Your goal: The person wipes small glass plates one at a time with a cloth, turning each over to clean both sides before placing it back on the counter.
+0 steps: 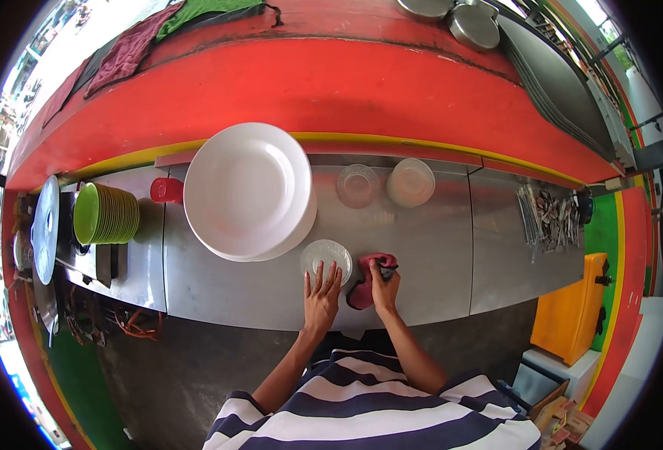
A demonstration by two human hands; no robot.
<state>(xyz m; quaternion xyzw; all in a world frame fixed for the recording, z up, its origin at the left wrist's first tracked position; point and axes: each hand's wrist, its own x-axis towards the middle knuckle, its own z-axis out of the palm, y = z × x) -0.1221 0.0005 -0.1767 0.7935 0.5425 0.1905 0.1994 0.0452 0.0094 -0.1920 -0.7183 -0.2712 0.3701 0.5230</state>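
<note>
My left hand point(322, 298) lies with its fingers stretched out over the near edge of a small clear glass dish point(326, 252). The dish rests on the steel counter point(429, 247) in front of me. In my right hand point(386, 291) is a bunched dark red cloth point(362, 294), just right of the dish and low over the counter's near edge. Behind the dish, on the left, stands a tall stack of large white plates point(247, 187). Farther back are a clear glass dish point(358, 185) and a whitish stack of small dishes point(411, 182).
To the left, a red cup point(166, 190) stands near a stack of green bowls point(108, 214). Loose cutlery point(553, 217) lies at the counter's right end. A red ledge point(391, 86) rises behind, with metal pans point(474, 28) on top. An orange cabinet point(569, 307) stands at right.
</note>
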